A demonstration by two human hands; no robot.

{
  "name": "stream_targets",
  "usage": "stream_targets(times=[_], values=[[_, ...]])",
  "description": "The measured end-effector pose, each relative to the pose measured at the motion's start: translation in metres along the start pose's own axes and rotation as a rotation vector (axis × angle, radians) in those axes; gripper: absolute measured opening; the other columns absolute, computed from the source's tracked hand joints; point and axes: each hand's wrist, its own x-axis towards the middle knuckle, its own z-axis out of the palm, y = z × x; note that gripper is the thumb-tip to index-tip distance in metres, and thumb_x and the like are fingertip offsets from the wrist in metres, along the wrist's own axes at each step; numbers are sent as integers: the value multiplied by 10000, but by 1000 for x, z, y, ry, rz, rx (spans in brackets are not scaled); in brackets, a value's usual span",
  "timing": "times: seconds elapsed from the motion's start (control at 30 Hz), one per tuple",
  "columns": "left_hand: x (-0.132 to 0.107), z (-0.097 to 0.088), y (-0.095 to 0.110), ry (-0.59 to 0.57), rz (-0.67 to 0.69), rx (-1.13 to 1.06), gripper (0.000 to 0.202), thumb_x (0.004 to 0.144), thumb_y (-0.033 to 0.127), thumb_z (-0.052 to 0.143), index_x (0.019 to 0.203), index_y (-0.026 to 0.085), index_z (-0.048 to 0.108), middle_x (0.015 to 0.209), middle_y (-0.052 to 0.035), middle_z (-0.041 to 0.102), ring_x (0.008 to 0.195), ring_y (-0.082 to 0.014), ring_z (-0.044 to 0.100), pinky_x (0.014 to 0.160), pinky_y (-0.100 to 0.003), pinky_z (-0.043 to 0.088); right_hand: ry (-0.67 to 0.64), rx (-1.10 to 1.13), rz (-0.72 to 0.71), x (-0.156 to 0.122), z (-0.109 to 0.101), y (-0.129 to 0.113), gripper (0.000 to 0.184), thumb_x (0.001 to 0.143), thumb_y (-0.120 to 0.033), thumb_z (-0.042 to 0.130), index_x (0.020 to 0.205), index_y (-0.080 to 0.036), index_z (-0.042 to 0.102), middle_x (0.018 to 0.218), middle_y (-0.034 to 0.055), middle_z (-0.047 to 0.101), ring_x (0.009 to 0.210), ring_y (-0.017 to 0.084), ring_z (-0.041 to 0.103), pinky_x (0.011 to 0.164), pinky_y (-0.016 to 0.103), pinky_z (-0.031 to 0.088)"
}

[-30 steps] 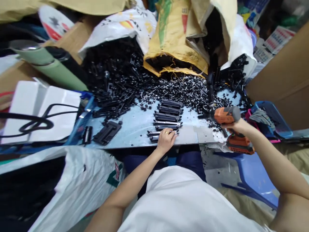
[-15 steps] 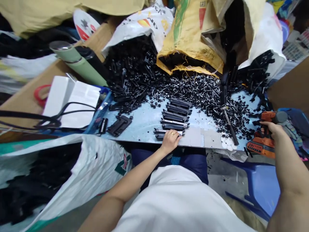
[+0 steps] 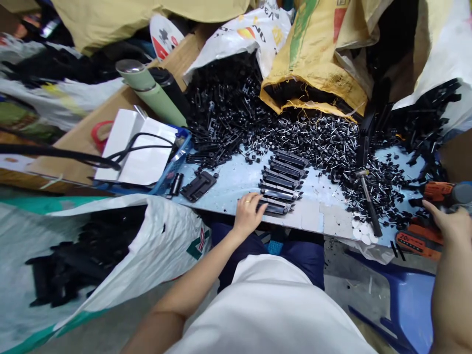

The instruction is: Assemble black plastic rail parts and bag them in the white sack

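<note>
My left hand (image 3: 249, 211) is at the near end of a row of long black plastic parts (image 3: 282, 183). Its thumb and fingers close around the left end of the nearest black plastic part (image 3: 276, 207), which lies on the table. At the right edge, my right hand (image 3: 455, 223) is wrapped round the handle of an orange cordless drill (image 3: 420, 242), whose battery base rests at the table's front edge. The hand hides most of the grip. A hammer (image 3: 369, 204) lies between the row and the drill, its handle toward me.
Black-headed pins (image 3: 313, 142) and black clips (image 3: 221, 113) are heaped at the back, below a yellow sack (image 3: 313, 54). White discs (image 3: 363, 231) lie by the hammer. A blue tray (image 3: 184, 147) and flat black part (image 3: 199, 186) are left. A blue chair (image 3: 409, 295) stands right.
My left hand has moved from the right end of the nearest parts to their left end. My right hand stays on the drill. The view has shifted left.
</note>
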Motion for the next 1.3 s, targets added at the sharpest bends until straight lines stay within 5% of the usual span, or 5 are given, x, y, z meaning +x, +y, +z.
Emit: stream_targets(times=[0.17,0.63,0.9,1.1,1.3], values=[[-12,-15,-30,54,-78,-93,319,932,427,412,955,158,581,913,-96,558,875,-225,544,785,-331,481,402,344,5,-45,-7,-33,708,799,-582,362,1289,-82,468,1312,288,396,1271,319,338,994,455,249],[-23,-24,-7,209,-334,-317,436,916,524,376,902,144,590,875,-103,577,805,-213,569,753,-328,491,-292,-73,-1349,-92,64,-294,411,784,-125,442,1175,-55,549,1150,174,557,1062,242,506,892,303,382],[-41,-28,47,-269,-1143,-1396,506,645,535,759,825,116,540,802,-116,573,700,-226,593,614,-271,505,-682,1,-1311,-71,33,-302,568,657,-413,695,1145,-141,590,1035,85,628,895,196,592,794,274,461],[-4,-22,82,-13,-1575,-1636,243,830,304,660,774,93,555,875,-146,573,911,-233,582,791,-271,506,-987,154,-1183,-103,60,-300,789,522,-547,748,1161,-124,563,1157,122,572,1034,251,543,903,313,438],[-2,-11,95,268,-1406,-1694,361,674,278,812,908,115,591,946,-104,586,917,-260,580,776,-309,526,-1230,375,-1049,-125,80,-282,775,521,-541,735,1143,-143,501,965,65,600,858,194,563,777,315,475]])
